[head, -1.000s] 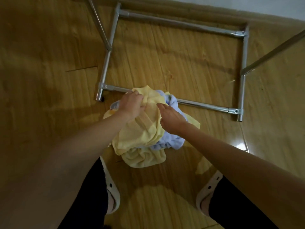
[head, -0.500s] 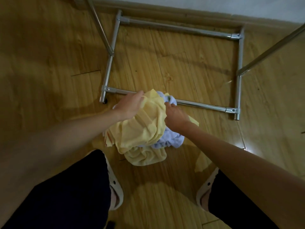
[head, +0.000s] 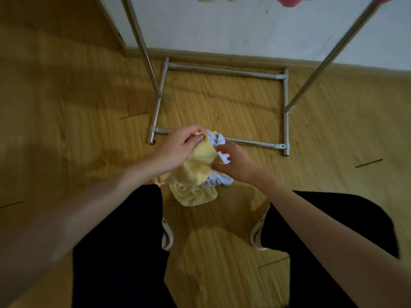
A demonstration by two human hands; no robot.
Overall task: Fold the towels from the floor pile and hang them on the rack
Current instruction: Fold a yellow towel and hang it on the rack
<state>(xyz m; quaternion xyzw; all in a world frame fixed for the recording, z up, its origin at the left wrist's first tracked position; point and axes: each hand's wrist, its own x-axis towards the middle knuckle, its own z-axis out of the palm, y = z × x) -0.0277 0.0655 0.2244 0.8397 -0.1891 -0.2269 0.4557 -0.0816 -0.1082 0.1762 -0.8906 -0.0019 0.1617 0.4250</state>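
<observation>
Head view. Both forearms reach forward and down from the lower corners, converging on the towel pile (head: 195,185) at the middle of the wooden floor (head: 66,130).

Left hand (head: 178,148): back of hand up, fingers curled, fingertips and thumb pinching the upper edge of a yellow towel (head: 200,161) and holding it raised above the pile. The cloth drapes down from that pinch toward the wrist.

Right hand (head: 235,163): just beside the left, thumb side toward it, fingers bent. Thumb and fingers sit on the right edge of the same yellow towel where it overlaps a pale lavender towel (head: 219,181); grip looks like a light pinch, though the fingertips are partly hidden by cloth.

Pile location: on the floor between the person's two slippered feet and the near bar of the rack base. A second, crumpled yellow towel (head: 193,195) lies at the near side of the pile; the lavender towel bunches to the right and pokes out above the hands, touching the near bar.

Rack (head: 285,112): metal tube frame, rectangular base against the wall's skirting board, two uprights slanting out of frame. Yellow and pink cloth (head: 289,1) just visible at the top edge.
</observation>
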